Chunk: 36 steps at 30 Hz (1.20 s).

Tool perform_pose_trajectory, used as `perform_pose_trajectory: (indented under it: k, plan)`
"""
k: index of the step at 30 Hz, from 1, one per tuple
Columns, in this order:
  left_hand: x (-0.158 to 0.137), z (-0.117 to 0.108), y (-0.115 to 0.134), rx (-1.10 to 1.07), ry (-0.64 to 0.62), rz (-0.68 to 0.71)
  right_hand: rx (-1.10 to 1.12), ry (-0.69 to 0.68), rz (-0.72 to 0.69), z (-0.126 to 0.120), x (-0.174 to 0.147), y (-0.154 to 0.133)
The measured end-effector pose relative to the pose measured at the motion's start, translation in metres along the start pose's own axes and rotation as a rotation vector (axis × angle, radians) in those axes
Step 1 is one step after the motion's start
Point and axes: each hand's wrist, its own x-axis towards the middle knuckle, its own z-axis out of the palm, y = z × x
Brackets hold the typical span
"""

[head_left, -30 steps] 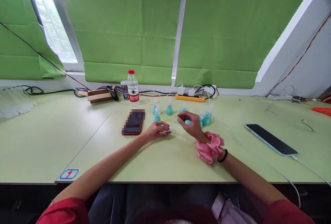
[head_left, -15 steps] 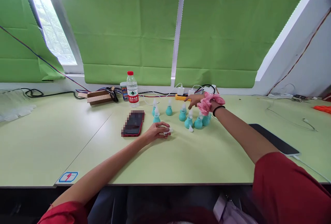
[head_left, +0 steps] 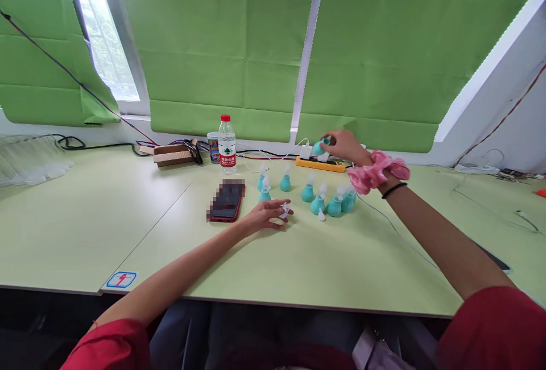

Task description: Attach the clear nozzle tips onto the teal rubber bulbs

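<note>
My right hand (head_left: 341,145) grips a teal rubber squeeze bulb (head_left: 319,147), raised and tilted over the back of the table; no clear tip shows on it. My left hand (head_left: 269,214) rests low on the table, its fingers closed on a small clear plastic piece (head_left: 285,209). Just behind it stands a teal bulb with a clear tip (head_left: 265,192). Several more such bulbs stand upright to the right, among them one teal bulb (head_left: 318,205) with a loose whitish tip (head_left: 321,216) lying in front of it.
A phone (head_left: 228,200) lies left of my left hand. Behind it stand a water bottle (head_left: 227,148) and a printed cup (head_left: 213,148). At the back are a yellow power strip (head_left: 333,166), cables and an open cardboard box (head_left: 173,157). Another phone (head_left: 497,260) lies under my right forearm.
My right hand has risen from behind the bulbs and now holds a teal squeeze bulb. My left hand keeps the clear plastic piece almost in place. The view has shifted slightly.
</note>
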Motion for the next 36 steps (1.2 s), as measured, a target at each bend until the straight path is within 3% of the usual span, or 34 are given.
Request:
perform_pose_trajectory:
  k: [4, 8, 11, 14, 22, 27, 36]
  plan:
    - [-0.001, 0.001, 0.005, 0.052, 0.057, 0.075, 0.168, -0.002, -0.037, 0.006, -0.039, -0.022]
    - [0.0, 0.0, 0.006, 0.072, 0.144, 0.154, 0.261, -0.337, -0.132, 0.052, -0.111, -0.042]
    - [0.001, -0.002, 0.005, 0.011, 0.178, 0.183, 0.259, -0.322, -0.105, 0.081, -0.14, -0.039]
    - [0.001, -0.004, 0.004, -0.047, 0.184, 0.194, 0.238, -0.332, -0.001, 0.091, -0.146, -0.031]
    - [0.002, -0.001, 0.004, -0.029, 0.192, 0.186, 0.227, -0.302, -0.097, 0.092, -0.152, -0.047]
    - [0.002, 0.0, 0.004, 0.005, 0.143, 0.152, -0.032, -0.242, -0.031, 0.087, -0.15, -0.048]
    - [-0.002, 0.005, 0.006, 0.041, 0.122, 0.133, -0.318, -0.319, -0.074, 0.082, -0.153, -0.048]
